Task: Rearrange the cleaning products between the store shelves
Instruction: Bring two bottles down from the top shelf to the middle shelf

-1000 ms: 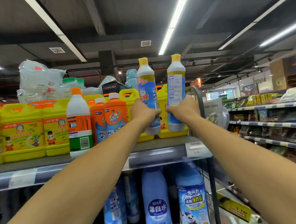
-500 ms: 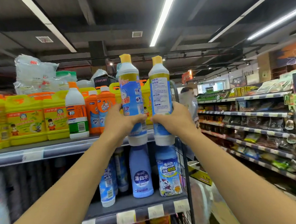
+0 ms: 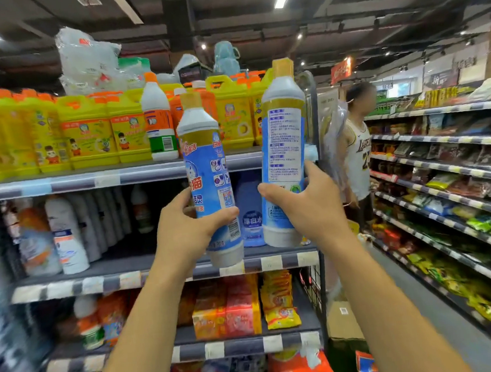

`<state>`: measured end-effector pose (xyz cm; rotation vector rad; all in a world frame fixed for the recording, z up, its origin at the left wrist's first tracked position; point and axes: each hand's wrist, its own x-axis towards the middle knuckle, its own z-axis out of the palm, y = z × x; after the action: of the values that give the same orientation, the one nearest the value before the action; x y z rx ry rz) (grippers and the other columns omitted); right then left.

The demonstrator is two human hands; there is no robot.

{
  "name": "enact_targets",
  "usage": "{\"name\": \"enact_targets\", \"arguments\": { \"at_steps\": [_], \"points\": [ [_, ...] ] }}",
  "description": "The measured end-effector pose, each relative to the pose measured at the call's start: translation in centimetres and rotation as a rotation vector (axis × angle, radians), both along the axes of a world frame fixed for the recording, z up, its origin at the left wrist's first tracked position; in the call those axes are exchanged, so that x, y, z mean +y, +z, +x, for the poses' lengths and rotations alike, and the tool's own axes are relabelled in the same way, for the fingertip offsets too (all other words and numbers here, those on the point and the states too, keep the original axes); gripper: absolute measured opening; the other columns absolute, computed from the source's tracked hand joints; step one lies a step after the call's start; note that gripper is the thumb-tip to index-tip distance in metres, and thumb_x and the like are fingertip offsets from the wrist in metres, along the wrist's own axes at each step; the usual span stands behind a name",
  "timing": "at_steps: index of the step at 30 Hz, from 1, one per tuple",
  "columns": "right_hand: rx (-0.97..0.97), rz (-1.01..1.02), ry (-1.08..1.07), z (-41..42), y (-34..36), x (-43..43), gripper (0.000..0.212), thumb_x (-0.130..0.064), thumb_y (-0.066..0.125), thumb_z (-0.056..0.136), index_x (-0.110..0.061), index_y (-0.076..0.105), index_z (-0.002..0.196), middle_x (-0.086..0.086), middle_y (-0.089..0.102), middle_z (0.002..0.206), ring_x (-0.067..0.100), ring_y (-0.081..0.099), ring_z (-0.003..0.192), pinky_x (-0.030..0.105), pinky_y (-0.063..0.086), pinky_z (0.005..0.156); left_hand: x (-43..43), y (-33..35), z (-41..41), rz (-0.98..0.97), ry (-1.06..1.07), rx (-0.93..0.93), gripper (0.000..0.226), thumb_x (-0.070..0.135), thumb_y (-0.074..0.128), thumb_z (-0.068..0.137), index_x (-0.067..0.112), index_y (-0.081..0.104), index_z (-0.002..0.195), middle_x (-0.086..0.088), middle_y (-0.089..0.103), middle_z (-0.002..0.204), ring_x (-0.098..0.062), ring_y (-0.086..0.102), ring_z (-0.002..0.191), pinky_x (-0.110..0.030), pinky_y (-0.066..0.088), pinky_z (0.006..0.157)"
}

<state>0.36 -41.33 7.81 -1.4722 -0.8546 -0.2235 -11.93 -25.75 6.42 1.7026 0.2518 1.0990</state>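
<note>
Two bottles point(image 3: 211, 185) point(image 3: 284, 154) held upright, left hand point(image 3: 188, 233), right hand point(image 3: 309, 207).

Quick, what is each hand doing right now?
Left hand: closed around a blue-labelled, yellow-capped bottle.
Right hand: closed around a matching bottle.

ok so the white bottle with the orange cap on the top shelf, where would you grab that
Grip the white bottle around its straight labelled body, coming from the front. It stands upright at the shelf edge, with yellow jugs close on its left, so the front is most open. The sloped shoulder would likely slip through the fingers.
</note>
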Motion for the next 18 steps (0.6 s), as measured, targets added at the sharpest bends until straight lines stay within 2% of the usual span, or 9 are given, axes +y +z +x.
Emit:
{"name": "enact_targets", "arguments": {
  "at_steps": [5,9,10,13,15,18],
  "points": [
    [-0.019,-0.072,-0.008,-2.3,-3.6,2.6,0.044,-0.055,0.077,0.065,-0.042,0.058,0.104,-0.025,0.069,0.091,-0.008,0.066,0.081,0.029,0.058,0.071,1.4,-4.3,-1.3,-0.044,0.039,0.041,0.048,0.022,0.089,0.067,0.032,0.066,0.108,0.015,0.076,0.092,-0.005,0.073,0.084,-0.020,0.059,0.061],
    [-0.002,-0.121,-0.020,-3.4,-6.4,6.0,0.051,-0.058,0.075,0.062,-0.041,0.058,0.107,-0.024,0.070,0.096,-0.005,0.066,0.086,0.036,0.060,0.076,3.6,-6.7,-2.2,-0.051,0.022,0.082,0.051,0.024,0.089,0.069,0.029,0.066,0.114,0.012,0.076,0.096,-0.007,0.074,0.086,-0.026,0.061,0.064],
    [0.006,-0.130,-0.026,-3.7,-7.1,6.8,0.053,-0.061,0.074,0.061,-0.042,0.058,0.107,-0.026,0.069,0.095,-0.006,0.066,0.085,0.034,0.060,0.074,4.4,-7.2,-2.5,-0.051,0.021,0.093,0.051,0.024,0.089,0.069,0.029,0.066,0.114,0.011,0.076,0.097,-0.008,0.073,0.087,-0.028,0.062,0.066],
    [0.011,-0.118,-0.028,-4.5,-8.8,9.4,0.046,-0.065,0.072,0.057,-0.050,0.056,0.098,-0.041,0.064,0.090,-0.014,0.064,0.083,0.013,0.052,0.062,7.2,-8.3,-3.3,-0.047,0.017,0.128,0.052,0.024,0.089,0.069,0.027,0.065,0.115,0.007,0.075,0.101,-0.009,0.073,0.090,-0.033,0.062,0.073],
    [0.025,-0.118,-0.030,-5.0,-9.4,11.1,0.042,-0.065,0.073,0.058,-0.053,0.055,0.094,-0.046,0.061,0.088,-0.017,0.062,0.083,0.006,0.048,0.056,9.3,-9.1,-3.9,-0.042,0.015,0.145,0.053,0.022,0.089,0.068,0.026,0.065,0.115,0.009,0.075,0.101,-0.005,0.072,0.089,-0.027,0.061,0.072],
    [0.057,-0.139,-0.070,-5.2,-10.4,14.1,0.040,-0.063,0.073,0.058,-0.054,0.056,0.093,-0.048,0.060,0.085,-0.018,0.061,0.081,0.014,0.047,0.062,12.7,-10.1,-4.6,-0.052,-0.003,0.164,0.052,0.022,0.089,0.069,0.028,0.064,0.115,0.012,0.075,0.102,-0.002,0.072,0.090,-0.026,0.061,0.074]
  ]
}}
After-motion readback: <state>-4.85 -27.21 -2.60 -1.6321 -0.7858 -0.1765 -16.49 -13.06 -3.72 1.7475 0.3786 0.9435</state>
